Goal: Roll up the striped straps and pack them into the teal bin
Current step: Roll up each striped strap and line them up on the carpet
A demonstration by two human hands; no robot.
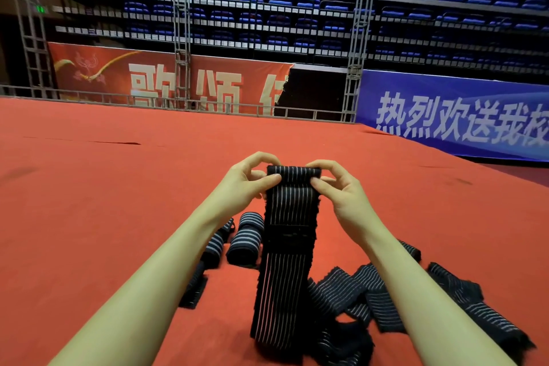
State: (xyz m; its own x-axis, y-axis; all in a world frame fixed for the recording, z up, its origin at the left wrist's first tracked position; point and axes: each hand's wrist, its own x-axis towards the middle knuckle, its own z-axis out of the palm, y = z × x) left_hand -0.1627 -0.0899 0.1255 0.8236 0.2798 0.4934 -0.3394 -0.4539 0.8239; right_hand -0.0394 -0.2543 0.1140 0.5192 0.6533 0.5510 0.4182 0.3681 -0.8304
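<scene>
the red carpeted floor (118, 217) carries loose striped straps (371, 291) at right and two finished rolls (246, 238) at left. one strap (285, 261) hangs lengthwise from both hands, its long axis running down toward the person. the left hand (246, 184) and right hand (341, 190) pinch its top edge, equally near, starting the roll. the teal bin is not in view.
</scene>
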